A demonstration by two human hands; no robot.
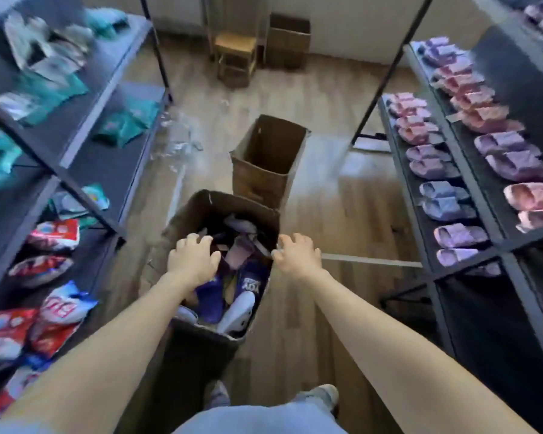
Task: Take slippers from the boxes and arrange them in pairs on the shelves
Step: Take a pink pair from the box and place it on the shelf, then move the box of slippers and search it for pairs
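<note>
A tall brown cardboard box (pixel 185 220) stands on the floor in front of me, filled with jumbled slippers (pixel 243 277) in purple, dark blue and white. My left hand (pixel 193 260) hovers over the box's left side, fingers spread, holding nothing. My right hand (pixel 297 255) rests on the box's right rim, fingers curled over the edge. A dark shelf rack (pixel 489 245) on the right carries pink, purple and blue slippers (pixel 445 202) laid in pairs on two levels.
A second open cardboard box (pixel 264 170) stands just beyond the first, looking empty. A left rack (pixel 76 145) holds teal and red packets. Clear plastic wrap (pixel 176 142) lies on the wooden floor. A wooden stool (pixel 235 57) and another box (pixel 289 39) stand at the far wall.
</note>
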